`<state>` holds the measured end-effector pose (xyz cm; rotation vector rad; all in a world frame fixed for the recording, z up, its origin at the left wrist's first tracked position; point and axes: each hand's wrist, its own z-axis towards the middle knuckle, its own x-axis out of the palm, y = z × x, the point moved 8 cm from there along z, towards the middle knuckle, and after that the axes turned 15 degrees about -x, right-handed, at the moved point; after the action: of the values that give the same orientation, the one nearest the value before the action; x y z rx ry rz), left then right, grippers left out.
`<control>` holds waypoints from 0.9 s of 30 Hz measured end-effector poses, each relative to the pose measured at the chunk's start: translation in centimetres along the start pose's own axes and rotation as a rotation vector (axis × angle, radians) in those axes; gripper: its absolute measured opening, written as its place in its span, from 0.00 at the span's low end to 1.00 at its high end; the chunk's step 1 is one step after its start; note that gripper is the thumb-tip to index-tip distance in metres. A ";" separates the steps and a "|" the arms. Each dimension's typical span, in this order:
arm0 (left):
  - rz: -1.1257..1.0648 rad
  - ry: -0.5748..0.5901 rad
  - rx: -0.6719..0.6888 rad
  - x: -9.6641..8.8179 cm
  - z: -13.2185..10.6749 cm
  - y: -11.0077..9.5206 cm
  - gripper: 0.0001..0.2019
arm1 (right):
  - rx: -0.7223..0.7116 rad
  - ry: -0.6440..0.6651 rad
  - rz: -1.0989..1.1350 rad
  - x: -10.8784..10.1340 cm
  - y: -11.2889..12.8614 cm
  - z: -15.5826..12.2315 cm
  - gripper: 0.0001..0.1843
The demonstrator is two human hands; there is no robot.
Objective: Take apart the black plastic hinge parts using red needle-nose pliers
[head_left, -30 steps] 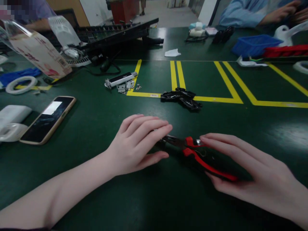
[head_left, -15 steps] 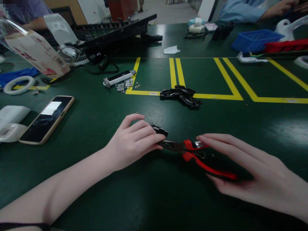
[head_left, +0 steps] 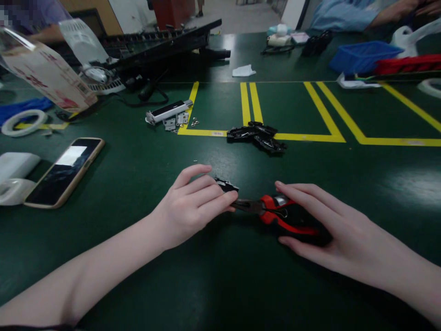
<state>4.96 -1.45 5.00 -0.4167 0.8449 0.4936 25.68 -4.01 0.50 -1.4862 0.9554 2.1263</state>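
My left hand pinches a small black plastic part low over the green table, fingers curled round it. My right hand is wrapped over the red and black handles of a pair of pliers. The pliers' dark jaws point left and meet the part at my left fingertips. A pile of similar black parts lies beyond, on a yellow line.
A phone and white objects lie at the left. A metal hinge piece with screws, a tape roll and a black frame sit farther back. Blue and red trays and other people's arms are at the far right.
My left hand curled from flat to a pinch on the black part. My right hand closed down over the plier handles, and the pliers moved a little left.
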 end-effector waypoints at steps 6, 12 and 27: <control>-0.022 -0.006 -0.042 -0.1 0.3 0.5 0.03 | 0.030 -0.077 -0.110 -0.7 0.2 0.0 0.38; -0.038 0.008 -0.094 0.0 1.0 0.9 0.05 | 0.014 -0.128 -0.287 -1.8 0.9 -0.3 0.38; -0.152 0.053 -0.232 0.5 1.3 1.3 0.06 | -0.156 -0.193 -0.611 -2.6 2.5 1.6 0.30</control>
<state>5.34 0.41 5.22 -0.7044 0.8031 0.4419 24.01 -4.42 4.00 -1.3796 0.2205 1.8620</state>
